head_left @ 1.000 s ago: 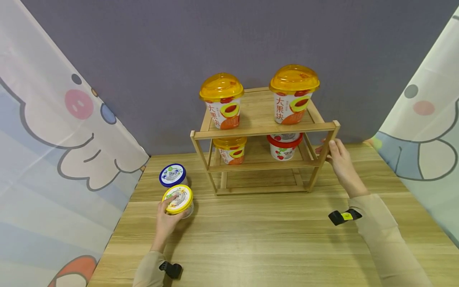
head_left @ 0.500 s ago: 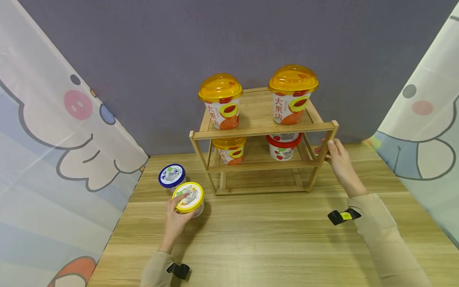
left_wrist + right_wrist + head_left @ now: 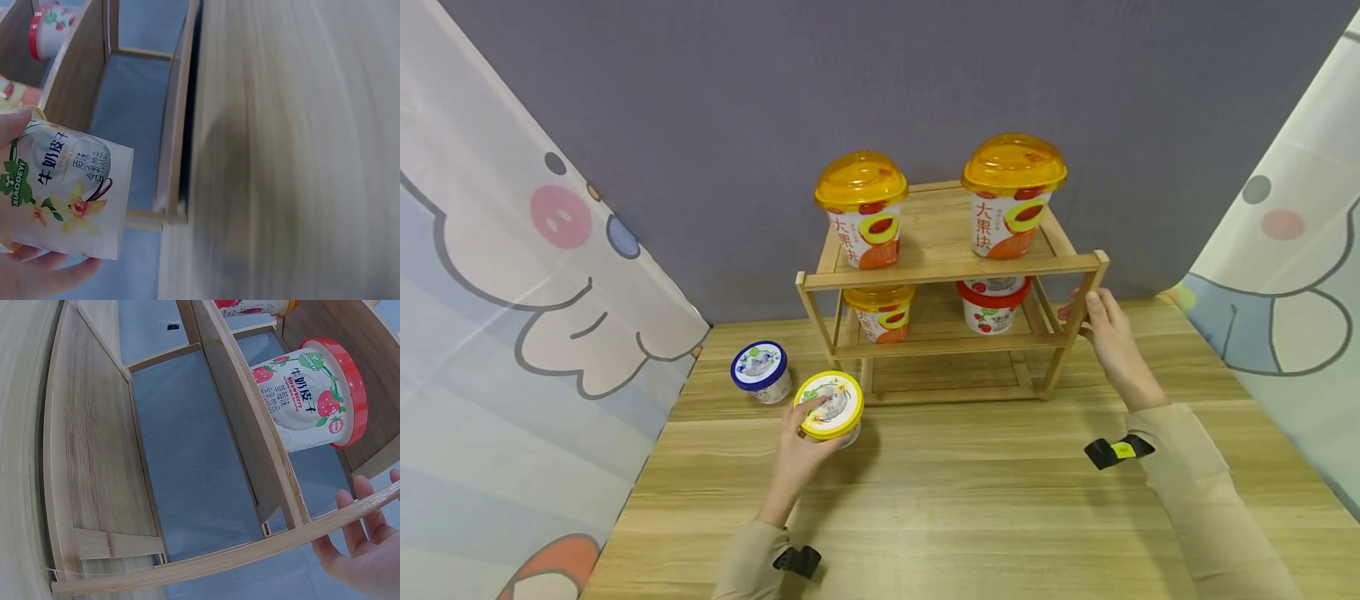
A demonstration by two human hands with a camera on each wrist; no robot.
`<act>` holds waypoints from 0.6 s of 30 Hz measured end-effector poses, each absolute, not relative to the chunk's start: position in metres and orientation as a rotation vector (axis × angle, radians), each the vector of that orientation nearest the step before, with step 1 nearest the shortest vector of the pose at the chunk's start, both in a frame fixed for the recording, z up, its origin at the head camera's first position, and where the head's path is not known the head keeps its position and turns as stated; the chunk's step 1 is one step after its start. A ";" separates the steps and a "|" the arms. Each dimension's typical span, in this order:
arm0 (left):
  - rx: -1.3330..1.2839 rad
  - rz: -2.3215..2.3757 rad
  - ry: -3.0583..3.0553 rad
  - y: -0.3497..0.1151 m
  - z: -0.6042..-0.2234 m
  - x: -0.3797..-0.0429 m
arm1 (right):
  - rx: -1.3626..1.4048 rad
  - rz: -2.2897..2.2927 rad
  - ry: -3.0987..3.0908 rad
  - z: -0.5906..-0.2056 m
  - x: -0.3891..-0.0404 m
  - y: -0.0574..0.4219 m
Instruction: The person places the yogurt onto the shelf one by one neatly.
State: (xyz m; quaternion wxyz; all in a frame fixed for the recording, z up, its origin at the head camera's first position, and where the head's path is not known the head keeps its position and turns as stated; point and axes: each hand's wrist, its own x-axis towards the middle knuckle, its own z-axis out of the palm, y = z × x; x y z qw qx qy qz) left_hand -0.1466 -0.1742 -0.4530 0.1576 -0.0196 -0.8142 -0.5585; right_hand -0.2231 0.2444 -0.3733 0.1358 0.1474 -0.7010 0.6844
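My left hand (image 3: 801, 450) holds a white tub with a yellow lid (image 3: 829, 406), fingers on the lid and side. In the left wrist view the tub (image 3: 69, 187) shows orange and yellow flowers, and a gap separates its base from the table. It is just in front of the bamboo rack's (image 3: 951, 271) lower left corner. My right hand (image 3: 1112, 346) grips the rack's right front post; in the right wrist view its thumb and fingers (image 3: 356, 534) lie on either side of that post. A blue-lidded tub (image 3: 760, 371) stands on the table, left of the rack.
On the top shelf stand two orange-lidded yogurt cups, left (image 3: 862, 212) and right (image 3: 1013, 200). The middle shelf bears another orange-lidded cup (image 3: 882, 315) and a red-lidded strawberry tub (image 3: 990, 310), with a second white tub on top of it. A grey wall (image 3: 737, 125) rises behind.
My left hand has carried the yellow-lidded tub rightward, from in front of the blue-lidded tub to the rack's lower left corner. The right hand stays on the post.
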 end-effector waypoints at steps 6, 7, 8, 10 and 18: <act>-0.143 -1.604 -2.316 -0.152 -0.450 -0.152 | 0.424 1.952 -2.058 -0.372 -0.223 0.244; -0.157 -1.597 -2.324 -0.148 -0.450 -0.153 | 0.417 1.944 -2.065 -0.371 -0.222 0.244; -0.172 -1.599 -2.325 -0.143 -0.449 -0.155 | 0.413 1.928 -2.078 -0.371 -0.222 0.244; -0.195 -1.594 -2.326 -0.135 -0.450 -0.158 | 0.403 1.942 -2.066 -0.370 -0.222 0.245; -0.291 -1.624 -2.308 -0.105 -0.454 -0.165 | 0.389 1.961 -2.052 -0.371 -0.222 0.243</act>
